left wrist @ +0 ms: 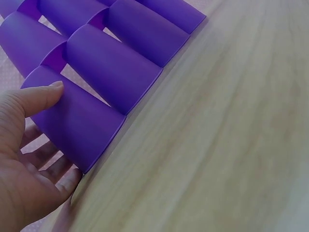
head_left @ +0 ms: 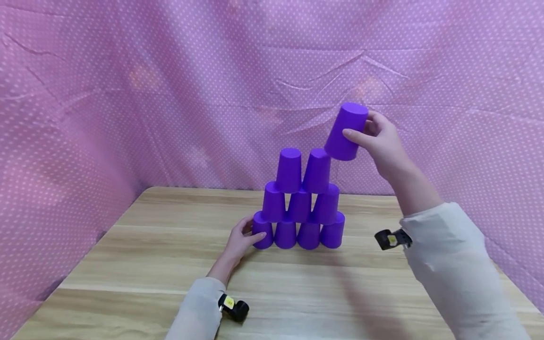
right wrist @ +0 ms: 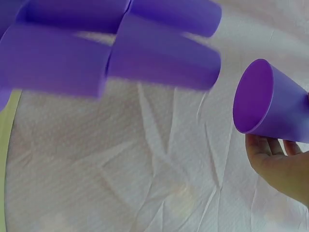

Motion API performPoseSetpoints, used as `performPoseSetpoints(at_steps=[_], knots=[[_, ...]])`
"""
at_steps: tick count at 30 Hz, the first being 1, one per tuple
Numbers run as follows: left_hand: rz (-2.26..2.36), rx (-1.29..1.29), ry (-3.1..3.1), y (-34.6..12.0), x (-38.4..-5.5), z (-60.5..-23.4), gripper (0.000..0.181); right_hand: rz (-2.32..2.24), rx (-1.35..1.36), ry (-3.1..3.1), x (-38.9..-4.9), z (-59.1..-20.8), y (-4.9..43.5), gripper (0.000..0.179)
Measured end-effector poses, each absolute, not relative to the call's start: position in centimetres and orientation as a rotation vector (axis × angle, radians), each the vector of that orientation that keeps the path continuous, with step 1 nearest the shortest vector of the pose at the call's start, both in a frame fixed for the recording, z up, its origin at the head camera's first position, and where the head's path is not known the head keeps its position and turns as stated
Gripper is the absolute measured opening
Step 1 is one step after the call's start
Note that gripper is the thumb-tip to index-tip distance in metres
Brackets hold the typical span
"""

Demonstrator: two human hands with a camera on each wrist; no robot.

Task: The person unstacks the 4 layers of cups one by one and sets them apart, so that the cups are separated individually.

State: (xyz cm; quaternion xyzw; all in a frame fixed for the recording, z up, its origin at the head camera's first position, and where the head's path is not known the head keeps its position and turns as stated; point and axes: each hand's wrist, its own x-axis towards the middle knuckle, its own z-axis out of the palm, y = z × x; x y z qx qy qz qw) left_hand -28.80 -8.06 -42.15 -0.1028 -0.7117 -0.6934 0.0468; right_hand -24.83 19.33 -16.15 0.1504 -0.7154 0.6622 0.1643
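Purple cups stand upside down in a three-level stack: several in the bottom row, three in the middle, two on top (head_left: pixel 289 171). My right hand (head_left: pixel 384 144) grips a loose purple cup (head_left: pixel 347 132) in the air, just above and right of the top row. That cup is tilted, its mouth facing down; the right wrist view shows its hollow inside (right wrist: pixel 253 96). Low on the left, my left hand (head_left: pixel 239 240) holds the bottom row's leftmost cup (left wrist: pixel 79 121). Its thumb lies on the cup's near side, and the other fingers reach behind, partly hidden.
The stack stands on a wooden table (head_left: pixel 140 264), toward its far edge. Pink polka-dot cloth (head_left: pixel 204 94) hangs behind and at both sides. A small black camera is strapped to each sleeve, one left (head_left: pixel 235 309) and one right (head_left: pixel 388 239).
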Motion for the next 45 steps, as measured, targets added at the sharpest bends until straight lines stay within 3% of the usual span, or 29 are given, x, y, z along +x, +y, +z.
performPoseSetpoints(at_steps=[21,28,37,45], knots=[[-2.135,-0.289,-2.181,-8.3,-28.8,-41.8,0.055,1.885,0.328,-1.974,-25.1,-25.9,26.1,0.033],[-2.146,-0.301,-2.175,-7.9,-27.5,-40.5,0.054,1.834,0.207,-2.101,-25.4,-29.4,26.9,0.047],[-2.119,-0.308,-2.183,-8.1,-28.5,-42.4,0.055,1.891,0.091,-2.131,-25.1,-33.3,28.0,0.063],[-2.107,-0.307,-2.183,-8.0,-28.6,-42.3,0.055,1.921,0.035,-2.094,-25.6,-35.7,29.1,0.038]])
